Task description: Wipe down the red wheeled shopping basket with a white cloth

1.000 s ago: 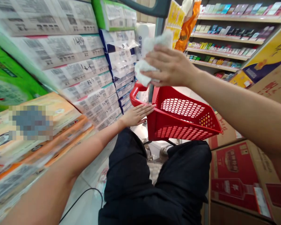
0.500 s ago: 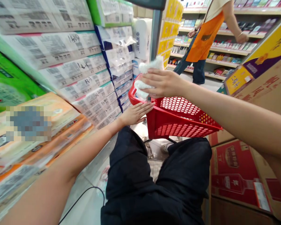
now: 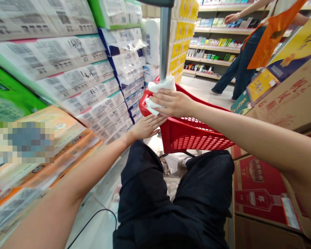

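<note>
"Closest to the camera, what are you seeing?"

"Loose dark trousers (image 3: 176,207) are filling the bottom, and a thin black cable (image 3: 93,218) is looping over the pale floor beside them."

"Just past the knees, what are the hands doing?"

"The left hand (image 3: 149,125) is lying flat, fingers outstretched, on the near corner of a red plastic basket with perforated walls (image 3: 197,138). The right hand (image 3: 172,102) is holding a crumpled white cloth (image 3: 164,84), its folds bulging out beyond the fingers."

"Are the hands touching each other?"

"They are resting close together, the right just above the left; whether they are touching, I am not able to tell."

"And where is the cloth lying?"

"It is overlapping the basket's curved red rim, by the lower end of an upright grey metal post (image 3: 165,45)."

"What is standing at the sides?"

"Orange-wrapped packs (image 3: 64,152) are lying by the left arm, with white printed packs (image 3: 59,58) rising behind. Red-and-brown cardboard boxes (image 3: 259,186) are standing by the right knee."

"Farther off?"

"Yellow-and-white packs (image 3: 184,34) are standing stacked behind the post. Beyond, a person in an orange apron (image 3: 274,41) is standing in mid-stride before pale shelves (image 3: 215,31) of small coloured goods."
</note>
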Motion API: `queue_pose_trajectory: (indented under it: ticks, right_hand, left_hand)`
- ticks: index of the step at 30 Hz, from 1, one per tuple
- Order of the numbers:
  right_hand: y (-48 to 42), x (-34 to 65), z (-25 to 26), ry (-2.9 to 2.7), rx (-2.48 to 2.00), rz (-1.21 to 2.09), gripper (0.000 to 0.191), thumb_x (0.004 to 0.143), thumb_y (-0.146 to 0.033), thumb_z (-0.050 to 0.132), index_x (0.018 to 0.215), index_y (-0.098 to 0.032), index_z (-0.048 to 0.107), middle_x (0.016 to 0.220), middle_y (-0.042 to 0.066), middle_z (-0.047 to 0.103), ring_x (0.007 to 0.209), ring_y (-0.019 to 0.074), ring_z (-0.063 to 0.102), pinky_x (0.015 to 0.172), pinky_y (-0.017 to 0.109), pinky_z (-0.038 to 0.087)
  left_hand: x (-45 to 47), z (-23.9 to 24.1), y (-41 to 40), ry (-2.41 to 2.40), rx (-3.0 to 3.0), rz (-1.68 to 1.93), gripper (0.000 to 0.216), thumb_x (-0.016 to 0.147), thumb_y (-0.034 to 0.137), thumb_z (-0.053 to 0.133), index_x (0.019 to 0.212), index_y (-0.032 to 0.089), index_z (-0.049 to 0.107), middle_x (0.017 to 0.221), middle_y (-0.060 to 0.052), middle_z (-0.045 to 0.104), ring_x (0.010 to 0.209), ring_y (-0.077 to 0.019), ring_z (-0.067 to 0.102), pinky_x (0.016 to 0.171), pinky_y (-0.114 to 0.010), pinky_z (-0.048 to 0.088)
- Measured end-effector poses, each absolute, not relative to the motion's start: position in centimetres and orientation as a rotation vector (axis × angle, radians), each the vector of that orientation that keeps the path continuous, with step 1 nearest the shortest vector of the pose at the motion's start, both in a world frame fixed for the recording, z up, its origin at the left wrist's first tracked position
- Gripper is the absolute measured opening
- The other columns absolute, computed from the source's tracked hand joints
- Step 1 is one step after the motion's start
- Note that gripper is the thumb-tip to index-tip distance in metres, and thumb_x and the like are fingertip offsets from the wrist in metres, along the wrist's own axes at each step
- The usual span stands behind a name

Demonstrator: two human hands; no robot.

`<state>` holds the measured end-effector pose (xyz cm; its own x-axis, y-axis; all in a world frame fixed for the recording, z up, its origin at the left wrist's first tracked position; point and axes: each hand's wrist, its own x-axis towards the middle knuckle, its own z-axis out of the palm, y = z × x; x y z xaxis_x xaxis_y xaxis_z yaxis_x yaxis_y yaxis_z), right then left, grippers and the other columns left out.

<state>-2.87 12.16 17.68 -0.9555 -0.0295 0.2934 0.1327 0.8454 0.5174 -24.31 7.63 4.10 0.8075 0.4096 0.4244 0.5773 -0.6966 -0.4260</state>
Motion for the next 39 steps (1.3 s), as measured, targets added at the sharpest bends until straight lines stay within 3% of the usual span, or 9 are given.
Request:
queue_pose_trajectory:
  ticks: [5, 10, 16, 19, 22, 26, 29, 34, 39]
  right_hand:
    - [12.4, -2.3, 22.7, -2.725, -0.029, -0.811, 0.051, 0.102, -0.037, 0.022, 0.124, -0.011, 0.061, 0.143, 0.005, 0.053, 0.133, 0.022, 0.046, 0.116, 0.037, 0.031]
    - [12.8, -2.7, 29.7, -2.44, -0.143, -1.13, 0.051, 0.098, -0.049, 0.031, 0.128, -0.018, 0.059, 0.147, 0.006, 0.051, 0.138, 0.0221, 0.043, 0.121, 0.04, 0.026]
    - [12.4, -3.0, 21.6, -2.525, -0.151, -1.029, 0.044, 0.102, -0.034, 0.031, 0.13, -0.013, 0.057, 0.144, 0.012, 0.053, 0.138, 0.0278, 0.044, 0.116, 0.053, 0.034]
    - [12.0, -2.6, 17.3, -2.695, -0.05, -0.835, 0.035, 0.101, -0.025, 0.037, 0.125, -0.017, 0.061, 0.14, 0.007, 0.059, 0.133, 0.0218, 0.051, 0.114, 0.045, 0.042]
    - [12.3, -2.2, 18.6, -2.747, 0.022, -0.76, 0.036, 0.101, -0.023, 0.034, 0.125, -0.016, 0.061, 0.14, 0.006, 0.059, 0.133, 0.019, 0.05, 0.114, 0.04, 0.039]
    - [13.1, -2.2, 25.8, -2.576, -0.035, -0.789, 0.051, 0.099, -0.044, 0.029, 0.123, -0.013, 0.061, 0.142, 0.003, 0.055, 0.134, 0.0227, 0.046, 0.117, 0.038, 0.027]
    - [13.5, -2.7, 28.8, -2.404, -0.091, -0.909, 0.047, 0.098, -0.044, 0.033, 0.123, -0.018, 0.062, 0.144, 0.002, 0.055, 0.135, 0.0225, 0.046, 0.12, 0.038, 0.026]
    - [13.1, -3.1, 22.9, -2.338, -0.083, -1.014, 0.036, 0.101, -0.031, 0.038, 0.123, -0.015, 0.061, 0.14, 0.012, 0.057, 0.134, 0.0267, 0.049, 0.115, 0.051, 0.037]
    - [13.1, -2.4, 17.6, -2.532, 0.117, -0.943, 0.03, 0.101, -0.02, 0.039, 0.12, -0.017, 0.063, 0.134, 0.006, 0.063, 0.127, 0.0164, 0.056, 0.11, 0.039, 0.045]
  left_hand:
    - [-24.2, 4.4, 7.5, -0.748, -2.495, -0.401, 0.072, 0.098, 0.034, 0.042, 0.157, 0.013, 0.006, 0.162, -0.008, 0.024, 0.151, -0.0188, 0.017, 0.124, -0.034, 0.008]
    - [-24.0, 4.7, 7.3, -0.769, -2.513, -0.405, 0.071, 0.099, 0.034, 0.039, 0.157, 0.015, 0.003, 0.162, -0.006, 0.023, 0.151, -0.0181, 0.017, 0.124, -0.033, 0.009]
    - [-24.3, 4.1, 7.5, -0.762, -2.492, -0.397, 0.069, 0.1, 0.035, 0.039, 0.157, 0.014, 0.005, 0.161, -0.008, 0.027, 0.149, -0.0208, 0.024, 0.124, -0.035, 0.011]
    - [-24.4, 3.8, 7.7, -0.763, -2.469, -0.401, 0.068, 0.1, 0.036, 0.04, 0.157, 0.015, 0.009, 0.157, -0.01, 0.035, 0.145, -0.0216, 0.035, 0.122, -0.036, 0.016]
    - [-24.4, 4.0, 7.6, -0.773, -2.471, -0.371, 0.068, 0.1, 0.037, 0.039, 0.157, 0.014, 0.009, 0.157, -0.01, 0.034, 0.146, -0.0217, 0.034, 0.122, -0.036, 0.015]
    - [-24.1, 4.6, 7.4, -0.762, -2.493, -0.391, 0.069, 0.1, 0.036, 0.038, 0.157, 0.014, 0.005, 0.161, -0.009, 0.026, 0.15, -0.0203, 0.023, 0.123, -0.034, 0.011]
    - [-24.0, 4.7, 7.4, -0.756, -2.494, -0.415, 0.07, 0.1, 0.034, 0.04, 0.157, 0.014, 0.005, 0.16, -0.008, 0.027, 0.15, -0.0194, 0.023, 0.123, -0.034, 0.011]
    - [-24.1, 4.4, 7.4, -0.754, -2.471, -0.404, 0.07, 0.1, 0.036, 0.041, 0.157, 0.013, 0.007, 0.159, -0.008, 0.029, 0.149, -0.0192, 0.023, 0.124, -0.034, 0.01]
    - [-24.2, 4.4, 7.4, -0.745, -2.462, -0.402, 0.071, 0.099, 0.036, 0.043, 0.157, 0.013, 0.009, 0.158, -0.009, 0.031, 0.148, -0.0202, 0.026, 0.123, -0.035, 0.014]
